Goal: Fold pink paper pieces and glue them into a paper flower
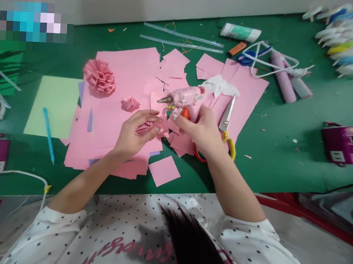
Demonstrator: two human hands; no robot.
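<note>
My left hand (135,132) curls around a small folded pink paper piece (144,128), fingers closed on it over the pink paper sheets (123,78). My right hand (200,129) grips a pink hot glue gun (184,97) by its handle, nozzle pointing left above the left fingertips. A large folded pink paper flower (99,76) lies at the upper left of the sheets. A smaller folded pink piece (130,104) sits just above my left hand.
Scissors (227,123) with yellow and orange handles lie beside my right hand. Clear glue sticks (181,39), a white-green tube (240,32), a blue pen (48,135), a light green sheet (55,104), purple rolls (282,78) and a purple device (344,142) lie on the green table (281,161).
</note>
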